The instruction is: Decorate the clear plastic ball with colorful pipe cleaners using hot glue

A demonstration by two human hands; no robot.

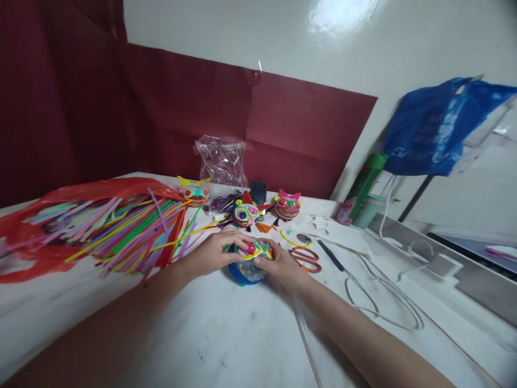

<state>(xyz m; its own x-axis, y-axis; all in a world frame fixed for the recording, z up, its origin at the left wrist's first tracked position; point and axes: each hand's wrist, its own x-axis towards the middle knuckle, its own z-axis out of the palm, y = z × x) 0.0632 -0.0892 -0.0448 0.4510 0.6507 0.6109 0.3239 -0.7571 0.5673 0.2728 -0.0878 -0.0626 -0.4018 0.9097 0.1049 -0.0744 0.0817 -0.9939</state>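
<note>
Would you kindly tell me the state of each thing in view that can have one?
Round craft piece: held between left hand and right hand
Orange-handled scissors: lying down, opening unclear
Phone: screen dark
Coloured strips: loose, spread out
Clear plastic wrapper: crumpled
Blue bag: hanging
Red plastic: rumpled

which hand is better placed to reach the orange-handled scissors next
Probably the right hand: the scissors lie just to its right, while the left hand is farther off, across the blue-rimmed piece.

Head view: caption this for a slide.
Left hand and right hand hold a blue-edged craft piece before three decorated creature heads, near pipe cleaners and orange-handled scissors.
</note>
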